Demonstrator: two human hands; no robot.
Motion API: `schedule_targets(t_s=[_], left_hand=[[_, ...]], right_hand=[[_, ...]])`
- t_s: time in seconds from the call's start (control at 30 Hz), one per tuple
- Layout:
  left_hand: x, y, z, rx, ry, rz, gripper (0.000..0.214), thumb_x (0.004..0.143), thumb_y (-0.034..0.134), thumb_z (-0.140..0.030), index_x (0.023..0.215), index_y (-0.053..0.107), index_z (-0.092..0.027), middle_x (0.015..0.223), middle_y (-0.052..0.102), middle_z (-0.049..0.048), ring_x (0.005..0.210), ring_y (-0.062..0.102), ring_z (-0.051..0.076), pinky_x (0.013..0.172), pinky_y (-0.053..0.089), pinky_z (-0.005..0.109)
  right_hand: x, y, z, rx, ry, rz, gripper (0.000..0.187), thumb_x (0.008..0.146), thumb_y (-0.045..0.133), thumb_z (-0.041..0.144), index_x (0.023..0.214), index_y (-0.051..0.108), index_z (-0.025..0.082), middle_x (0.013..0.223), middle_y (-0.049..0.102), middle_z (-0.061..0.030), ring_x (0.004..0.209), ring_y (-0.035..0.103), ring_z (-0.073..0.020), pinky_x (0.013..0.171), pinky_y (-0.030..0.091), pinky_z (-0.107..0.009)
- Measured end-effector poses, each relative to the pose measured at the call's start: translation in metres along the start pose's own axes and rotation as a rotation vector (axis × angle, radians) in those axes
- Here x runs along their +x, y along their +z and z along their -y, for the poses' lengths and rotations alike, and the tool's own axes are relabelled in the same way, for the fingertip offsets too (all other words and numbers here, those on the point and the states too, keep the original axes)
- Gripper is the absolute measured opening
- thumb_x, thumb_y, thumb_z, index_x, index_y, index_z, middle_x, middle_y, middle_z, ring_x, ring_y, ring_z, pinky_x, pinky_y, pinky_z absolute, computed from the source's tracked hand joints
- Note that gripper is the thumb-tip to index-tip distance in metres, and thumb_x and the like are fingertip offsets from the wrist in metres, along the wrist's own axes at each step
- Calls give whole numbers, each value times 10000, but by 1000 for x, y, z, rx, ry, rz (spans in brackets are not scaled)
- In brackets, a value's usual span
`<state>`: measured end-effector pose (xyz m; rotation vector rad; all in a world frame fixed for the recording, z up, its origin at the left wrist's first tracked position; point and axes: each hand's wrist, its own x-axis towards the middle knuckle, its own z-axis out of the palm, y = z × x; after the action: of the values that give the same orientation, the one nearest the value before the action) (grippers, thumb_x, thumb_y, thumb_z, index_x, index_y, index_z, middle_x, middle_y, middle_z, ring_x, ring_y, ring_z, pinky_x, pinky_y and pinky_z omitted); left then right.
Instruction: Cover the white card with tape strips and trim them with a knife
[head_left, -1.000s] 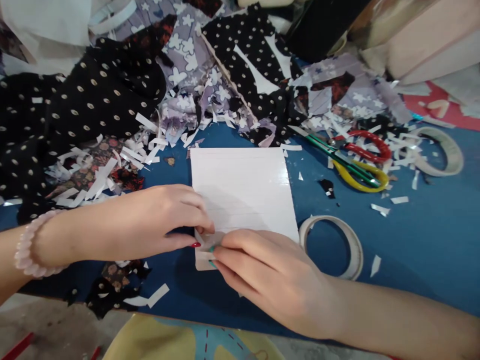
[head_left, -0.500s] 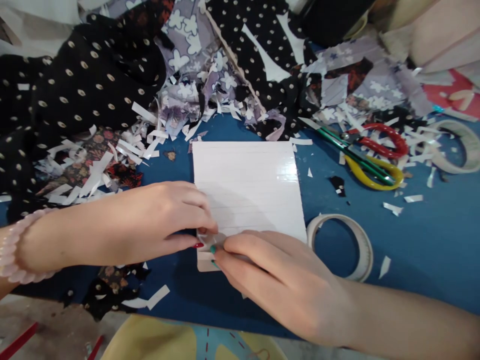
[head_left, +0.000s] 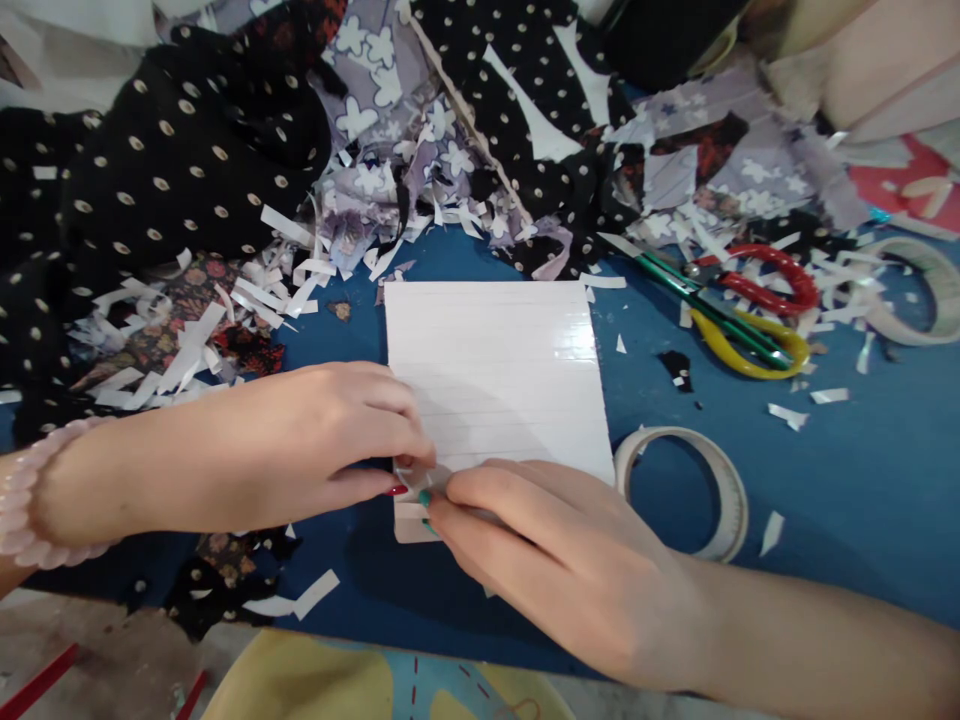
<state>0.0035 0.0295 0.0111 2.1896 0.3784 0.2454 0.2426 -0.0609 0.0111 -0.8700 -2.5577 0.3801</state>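
A white card covered in strips of tape lies on the blue table. My left hand rests on the card's near left corner, fingers curled and pinched at a tape strip's end. My right hand meets it from the right, its fingertips pinching the same strip edge at the card's lower left. A pink bead bracelet circles my left wrist.
A roll of tape lies just right of the card. Scissors with red and yellow handles lie further right, another tape roll beyond. Heaps of dotted black and flowered fabric and white paper trimmings fill the back and left.
The view shifted slightly between the oldest frame and now; both hands stay pinched at the card's lower left corner with hardly any movement.
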Motion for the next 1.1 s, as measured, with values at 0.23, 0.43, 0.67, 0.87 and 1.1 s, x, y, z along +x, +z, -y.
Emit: schedule_targets(t_s=[0.23,0.43,0.67,0.87,1.1], left_hand=[[-2,2,4,-11,25,-9,148,1029,620,-112,1074,728,-203,1010,748,36,986,690,190,915,508,258],[-3,2,4,-12,19,-23,152,1031,618,-116,1075,728,-210,1007,748,34,972,687,187,907,512,258],[-2,1,0,14,7,-26,158,1006,634,-85,1063,734,-193,1002,752,31,976,692,179,903,515,250],[-3,5,-1,13,0,-55,146,980,667,-91,1066,728,-193,1004,746,16,976,684,170,894,493,243],[-3,7,-2,26,-12,-55,175,948,689,-73,1055,712,-209,1012,747,10,976,684,177,896,490,256]], right_hand=[[1,-1,0,-8,0,13,452,1112,359,70,923,761,152,884,765,-61,746,675,-154,645,557,-293],[1,0,0,14,-7,9,417,1100,389,57,920,761,116,888,758,-77,744,682,-167,628,553,-310],[1,-1,1,10,-3,32,423,1102,389,59,911,761,126,904,753,-75,754,681,-165,639,555,-301],[1,-3,1,8,2,31,463,1109,361,62,899,769,131,890,768,-71,730,671,-164,628,537,-303],[3,-1,0,26,-4,25,446,1115,383,80,889,766,113,866,756,-92,737,687,-175,624,536,-311]])
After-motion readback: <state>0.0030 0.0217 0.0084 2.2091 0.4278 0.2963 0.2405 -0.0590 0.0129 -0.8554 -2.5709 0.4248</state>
